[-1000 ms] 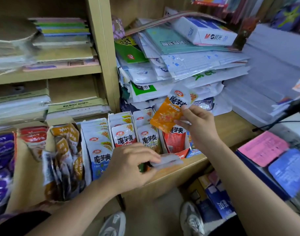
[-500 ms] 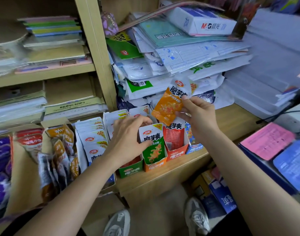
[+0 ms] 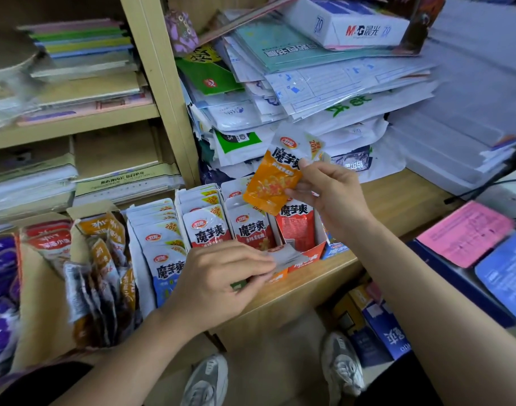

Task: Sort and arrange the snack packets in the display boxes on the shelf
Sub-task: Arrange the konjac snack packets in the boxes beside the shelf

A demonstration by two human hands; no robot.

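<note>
Boxes [image 3: 309,259] hold upright packets [image 3: 205,227] — right hand [image 3: 332,194] pinches orange packet [image 3: 272,183] (tilted).

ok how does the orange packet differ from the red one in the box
Orange packet: orange lower half, tilted, pinched in the air by the right hand. Red packet: red lower half, standing upright in its display box. Both have white tops with the same black lettering.

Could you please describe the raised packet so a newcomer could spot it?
Find the wooden shelf, then the red display box on it. Above that box the right hand pinches a packet. Unlike boxed neighbours, it is lifted clear, orange below white.
</note>
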